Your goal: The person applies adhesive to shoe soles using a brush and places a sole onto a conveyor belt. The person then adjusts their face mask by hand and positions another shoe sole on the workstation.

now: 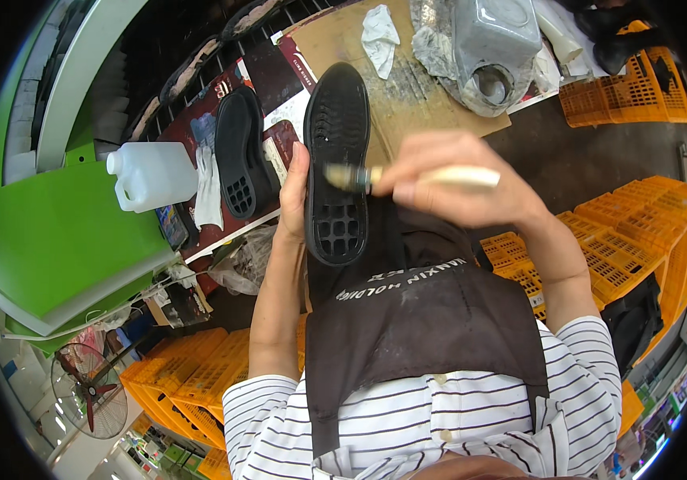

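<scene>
A black shoe sole (335, 160) is held upright in front of my dark apron, its inner side with square hollows at the heel facing me. My left hand (295, 192) grips its left edge, thumb along the rim. In my right hand (447, 180) is a brush (351, 177) with a pale handle, the fingers closed round it and slightly blurred. Its bristles lie over the middle of the sole; whether they touch it I cannot tell. Another black sole (239, 152) lies on the table to the left.
Left of the soles are a white glove (207, 188), a translucent plastic jug (155, 176) and a phone (172, 226). A grey, smeared container (495, 48) and a crumpled white cloth (379, 40) lie on cardboard (423, 104). Orange crates (615, 240) stand on the right, a fan (91, 390) at lower left.
</scene>
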Demonstrator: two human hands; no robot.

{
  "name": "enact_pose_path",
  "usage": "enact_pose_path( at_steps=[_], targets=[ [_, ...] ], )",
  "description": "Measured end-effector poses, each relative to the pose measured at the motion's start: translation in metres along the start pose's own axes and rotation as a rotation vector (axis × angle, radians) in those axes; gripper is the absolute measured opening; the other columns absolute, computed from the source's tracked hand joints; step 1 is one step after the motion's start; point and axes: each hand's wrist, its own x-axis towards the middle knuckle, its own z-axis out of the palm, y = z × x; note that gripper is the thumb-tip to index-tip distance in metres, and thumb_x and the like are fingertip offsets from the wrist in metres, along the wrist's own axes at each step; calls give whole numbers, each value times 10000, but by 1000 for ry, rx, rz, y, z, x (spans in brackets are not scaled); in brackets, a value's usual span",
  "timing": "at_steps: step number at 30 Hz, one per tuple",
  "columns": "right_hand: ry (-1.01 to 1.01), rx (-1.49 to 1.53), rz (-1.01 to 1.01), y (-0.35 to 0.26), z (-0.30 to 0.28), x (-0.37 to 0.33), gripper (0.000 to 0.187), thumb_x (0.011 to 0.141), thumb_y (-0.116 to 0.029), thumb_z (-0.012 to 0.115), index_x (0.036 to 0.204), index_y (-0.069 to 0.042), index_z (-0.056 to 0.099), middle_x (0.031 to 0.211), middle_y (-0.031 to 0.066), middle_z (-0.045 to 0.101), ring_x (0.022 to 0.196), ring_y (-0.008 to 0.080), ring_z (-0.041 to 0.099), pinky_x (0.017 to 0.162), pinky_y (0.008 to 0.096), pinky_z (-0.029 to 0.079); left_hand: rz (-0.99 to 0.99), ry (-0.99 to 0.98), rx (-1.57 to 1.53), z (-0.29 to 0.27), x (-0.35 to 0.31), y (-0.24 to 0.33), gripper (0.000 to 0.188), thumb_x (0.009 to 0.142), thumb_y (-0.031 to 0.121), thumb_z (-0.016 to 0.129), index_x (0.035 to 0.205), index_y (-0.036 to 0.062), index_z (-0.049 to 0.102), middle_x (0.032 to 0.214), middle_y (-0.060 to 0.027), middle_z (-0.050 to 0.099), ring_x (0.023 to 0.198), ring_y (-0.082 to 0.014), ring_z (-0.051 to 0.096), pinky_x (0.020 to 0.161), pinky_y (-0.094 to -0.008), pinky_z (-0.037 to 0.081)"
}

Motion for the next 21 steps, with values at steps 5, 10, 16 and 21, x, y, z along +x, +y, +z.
enact_pose_path(
  at_steps=[5, 10, 16, 21],
  targets=[
    [45, -323, -98, 17, 9, -2, 200, 792, -15, 674, 987, -57, 686, 776, 91, 566, 686, 241, 578, 608, 326, 468, 28, 281, -29, 26, 5, 3, 724, 973, 625, 234, 1107, 9, 590, 868, -120, 655, 760, -178, 641, 703, -310, 530],
    [-263, -60, -208, -11, 29, -10, 129, 814, -68, 681, 937, -52, 645, 780, 92, 510, 710, 287, 574, 617, 365, 483, 71, -63, 72, -8, 12, 3, 681, 987, 593, 250, 1047, 7, 592, 854, -103, 649, 732, -174, 635, 677, -311, 530],
    [-89, 265, 468, 23, -37, 35, 169, 862, -122, 630, 931, 3, 720, 854, 64, 705, 716, 114, 609, 621, 280, 492, -42, -51, 119, -3, 1, -1, 740, 981, 609, 218, 1145, -24, 564, 864, -120, 640, 765, -170, 625, 708, -288, 509],
    [204, -16, 197, 53, -46, 44, 147, 841, -81, 628, 942, -10, 708, 840, 74, 690, 717, 147, 612, 657, 301, 496, 82, -174, -39, 0, -1, -3, 756, 977, 615, 216, 1214, -44, 502, 890, -161, 614, 779, -208, 600, 675, -303, 484]
  ],
)
